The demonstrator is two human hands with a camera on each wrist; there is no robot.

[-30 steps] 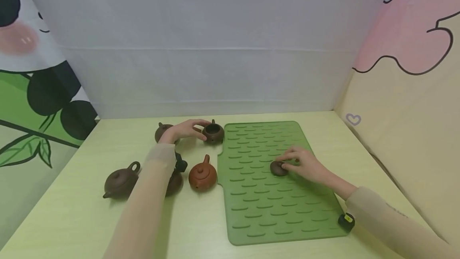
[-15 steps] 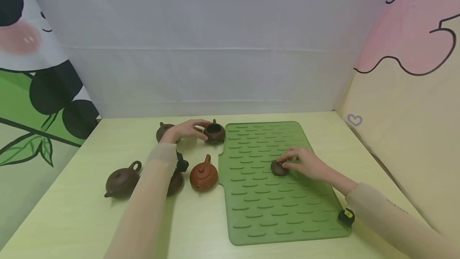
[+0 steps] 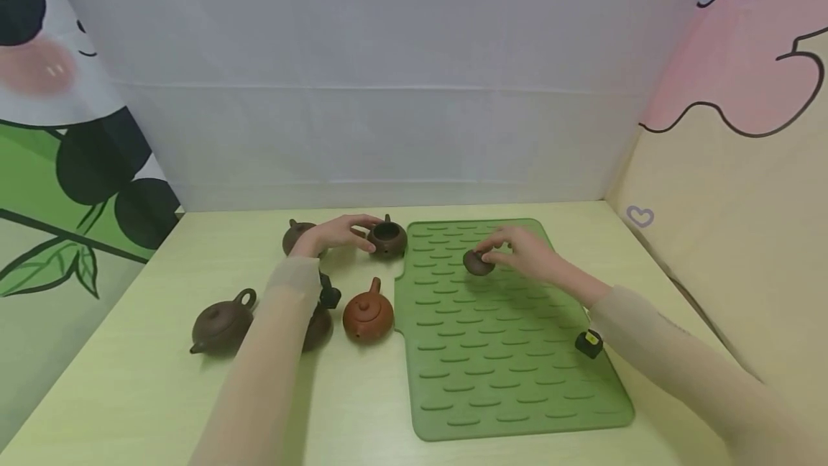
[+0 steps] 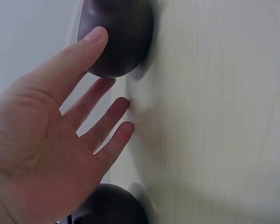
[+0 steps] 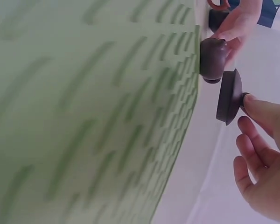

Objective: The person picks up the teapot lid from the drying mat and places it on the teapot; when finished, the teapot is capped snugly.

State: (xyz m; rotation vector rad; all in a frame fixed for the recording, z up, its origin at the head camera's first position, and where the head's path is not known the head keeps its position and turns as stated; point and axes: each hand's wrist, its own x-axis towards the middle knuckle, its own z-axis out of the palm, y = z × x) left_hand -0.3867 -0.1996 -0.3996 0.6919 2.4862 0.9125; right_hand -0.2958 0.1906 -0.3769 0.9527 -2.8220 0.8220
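Note:
My right hand pinches a dark brown teapot lid by its knob, above the green mat. The right wrist view shows the lid side on, thumb at the knob, its flange facing the teapot. At the back, beside the mat's left edge, a lidless dark brown teapot shows its round opening. My left hand holds this pot's side between thumb and index finger. In the left wrist view the thumb lies on the pot's body, and the other fingers extend below it.
A textured green mat covers the table's right half. Left of it stand a reddish-brown teapot and a dark teapot. Two more dark teapots, one at the back and one nearer, are partly hidden by my left arm.
My right hand has lifted the lid off the mat and carried it left and back, towards the open pot. The left hand has stayed at the pot.

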